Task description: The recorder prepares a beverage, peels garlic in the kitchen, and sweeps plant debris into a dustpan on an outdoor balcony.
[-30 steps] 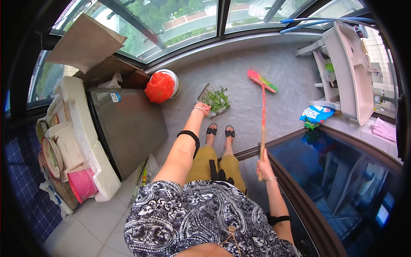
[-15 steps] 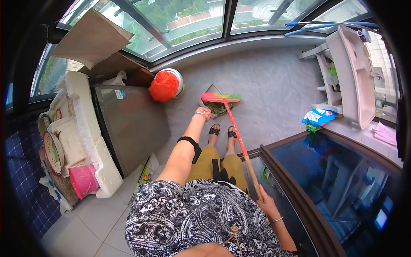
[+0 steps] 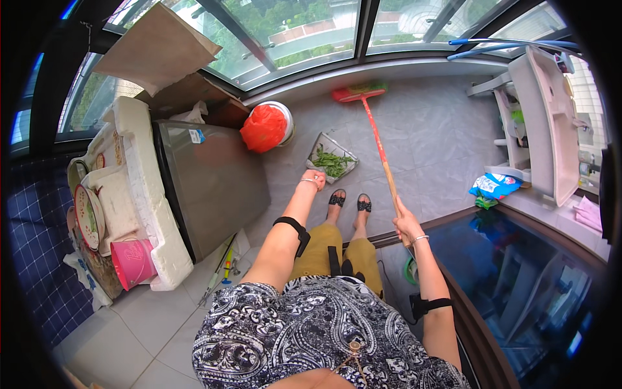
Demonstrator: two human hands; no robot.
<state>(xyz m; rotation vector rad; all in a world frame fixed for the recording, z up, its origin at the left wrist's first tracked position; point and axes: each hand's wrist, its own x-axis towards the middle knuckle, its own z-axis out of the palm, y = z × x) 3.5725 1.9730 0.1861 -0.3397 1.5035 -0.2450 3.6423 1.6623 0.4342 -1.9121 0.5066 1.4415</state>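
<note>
My right hand is wrapped round the wooden lower part of the broom handle. The broom's pink and green bristle head is stretched out far ahead, near the base of the window wall, smeared by motion. My left hand is closed in a fist at the near edge of the dustpan, on its handle, most of which the hand hides. Inside the grey dustpan, which rests on the floor, lies a heap of green leaves and stems. Broom head and dustpan are apart.
A white bucket with a red plastic bag stands left of the dustpan, beside a grey cabinet. At the right are a pale sink unit, a blue packet and a dark glass panel. Grey tiles cover the floor.
The broom head has gone from over the dustpan to the far floor by the window wall, uncovering the leaves. My right hand has moved forward with the handle; my left stays at the dustpan.
</note>
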